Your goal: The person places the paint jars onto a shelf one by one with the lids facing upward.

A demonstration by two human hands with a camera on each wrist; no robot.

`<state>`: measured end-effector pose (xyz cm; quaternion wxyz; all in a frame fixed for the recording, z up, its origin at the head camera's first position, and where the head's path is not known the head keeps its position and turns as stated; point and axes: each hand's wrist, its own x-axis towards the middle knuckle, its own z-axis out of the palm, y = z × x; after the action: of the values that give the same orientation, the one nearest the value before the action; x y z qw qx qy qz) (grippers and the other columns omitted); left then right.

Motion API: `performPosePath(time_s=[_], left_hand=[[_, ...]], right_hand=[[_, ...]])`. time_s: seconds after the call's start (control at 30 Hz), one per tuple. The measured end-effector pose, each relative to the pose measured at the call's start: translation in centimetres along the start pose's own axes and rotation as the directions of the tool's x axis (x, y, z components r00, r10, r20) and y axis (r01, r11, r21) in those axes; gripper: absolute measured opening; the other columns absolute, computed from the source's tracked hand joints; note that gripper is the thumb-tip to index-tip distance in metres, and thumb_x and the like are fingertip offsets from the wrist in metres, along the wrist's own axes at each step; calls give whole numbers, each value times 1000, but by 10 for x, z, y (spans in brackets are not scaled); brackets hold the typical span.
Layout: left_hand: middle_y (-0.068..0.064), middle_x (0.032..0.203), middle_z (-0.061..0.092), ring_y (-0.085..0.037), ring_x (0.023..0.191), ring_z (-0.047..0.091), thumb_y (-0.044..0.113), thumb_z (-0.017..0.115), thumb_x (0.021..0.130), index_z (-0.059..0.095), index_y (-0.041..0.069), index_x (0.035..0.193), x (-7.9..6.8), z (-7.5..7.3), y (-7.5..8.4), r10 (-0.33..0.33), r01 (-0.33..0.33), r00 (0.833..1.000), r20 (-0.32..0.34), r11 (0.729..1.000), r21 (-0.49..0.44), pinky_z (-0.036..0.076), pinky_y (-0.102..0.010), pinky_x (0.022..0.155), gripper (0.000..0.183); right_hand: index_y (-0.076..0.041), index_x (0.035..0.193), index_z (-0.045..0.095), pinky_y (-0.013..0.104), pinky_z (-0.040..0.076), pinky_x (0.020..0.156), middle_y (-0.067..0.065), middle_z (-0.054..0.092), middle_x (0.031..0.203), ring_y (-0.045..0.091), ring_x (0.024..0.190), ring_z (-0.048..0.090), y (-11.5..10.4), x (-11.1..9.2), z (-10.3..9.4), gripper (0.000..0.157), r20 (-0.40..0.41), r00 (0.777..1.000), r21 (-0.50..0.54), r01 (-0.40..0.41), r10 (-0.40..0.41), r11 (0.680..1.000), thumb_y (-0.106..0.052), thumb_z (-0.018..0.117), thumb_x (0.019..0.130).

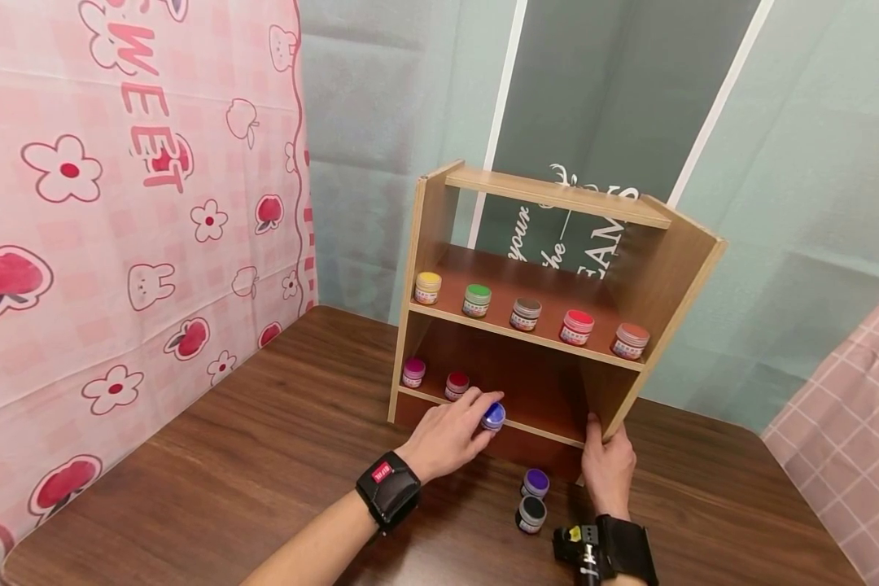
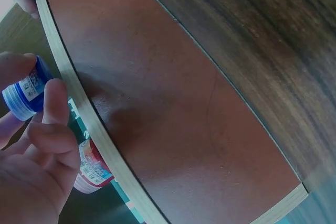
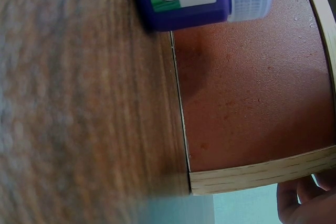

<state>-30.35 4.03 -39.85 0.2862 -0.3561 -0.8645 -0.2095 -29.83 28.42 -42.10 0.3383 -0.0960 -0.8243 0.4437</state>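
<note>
My left hand [image 1: 443, 435] pinches a small blue paint jar [image 1: 493, 417] between thumb and fingers, at the front of the lower shelf of a wooden rack [image 1: 677, 281]. In the left wrist view the blue jar [image 2: 32, 86] is tilted, close to the shelf's pale edge strip. A dark red paint jar [image 1: 456, 386] stands just left of it, with a magenta jar [image 1: 413, 373] at the shelf's left end. Low on the rack's right side panel, my right hand [image 1: 610, 468] grips the edge; some of its fingers are hidden behind the panel.
Yellow [image 1: 428, 288], green [image 1: 477, 300], brown [image 1: 526, 314], red [image 1: 576, 327] and rust-coloured [image 1: 630, 341] jars line the upper shelf. A purple jar [image 1: 535, 483] and a black jar [image 1: 531, 515] stand on the wooden table [image 1: 212, 480] before the rack. Printed curtains hang behind.
</note>
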Motion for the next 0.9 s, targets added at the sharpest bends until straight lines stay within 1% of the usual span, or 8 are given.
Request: performPosePath(time_s=[0.13, 0.3, 0.43, 0.63, 0.9], left_hand=[[1, 108, 58, -9, 76, 61, 28, 60, 88, 46, 15, 132, 0, 3, -2, -17, 17, 1000, -25, 1000, -8, 49, -20, 56, 48], [-1, 106, 59, -11, 80, 63, 27, 62, 87, 47, 15, 127, -1, 5, -4, -42, 41, 999, -33, 999, -28, 51, -22, 59, 44], [-1, 105, 59, -11, 79, 63, 28, 61, 88, 46, 15, 124, -1, 7, -5, -48, 47, 998, -38, 998, -33, 51, -22, 58, 41], [0, 102, 59, -11, 75, 63, 29, 61, 88, 47, 16, 121, -1, 10, -7, -44, 43, 997, -64, 999, -20, 50, -22, 55, 38], [0, 100, 60, -10, 68, 60, 27, 60, 89, 49, 17, 120, 0, 12, -7, -28, 28, 996, -89, 1000, -2, 47, -20, 50, 35]], right_hand=[[4, 122, 50, 58, 41, 84, 34, 57, 115, 44, 103, 54, 1, 0, 1, 48, -10, 1000, -2, 6, -6, 1000, -37, 41, 97], [4, 123, 50, 59, 41, 86, 34, 57, 116, 44, 104, 54, 3, 1, 2, 49, -10, 1000, -4, 5, -5, 1000, -37, 40, 97], [4, 123, 49, 60, 40, 87, 34, 56, 117, 44, 105, 53, 3, 0, 2, 50, -4, 1000, -2, -2, 2, 1000, -38, 40, 97], [3, 126, 48, 60, 40, 88, 33, 55, 119, 44, 105, 53, 4, 0, 2, 52, 9, 1000, 6, -12, 12, 1000, -39, 39, 97], [3, 124, 49, 59, 41, 87, 33, 56, 117, 44, 104, 54, 4, 2, 2, 51, 0, 1000, 5, -1, 1, 1000, -40, 40, 97]])
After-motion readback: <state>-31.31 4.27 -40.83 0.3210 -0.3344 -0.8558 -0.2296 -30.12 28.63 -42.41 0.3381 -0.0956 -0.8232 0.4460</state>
